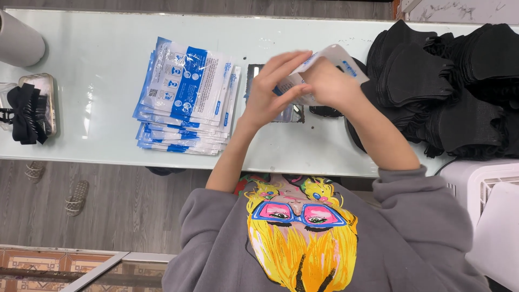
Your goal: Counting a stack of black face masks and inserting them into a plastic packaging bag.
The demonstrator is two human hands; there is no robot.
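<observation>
Gripping a white and blue pouch (330,59) above the glass table (97,81), both hands closing on it: left hand (270,89) pinching its lower edge, right hand (330,84) clamping its middle. Possibly pushing something dark inside, blurred. Lying left, a stack of pouches (186,97); piling right, black masks (443,81).

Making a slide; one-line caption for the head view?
Both hands hold a white pouch between stacked pouches and black masks.
</observation>
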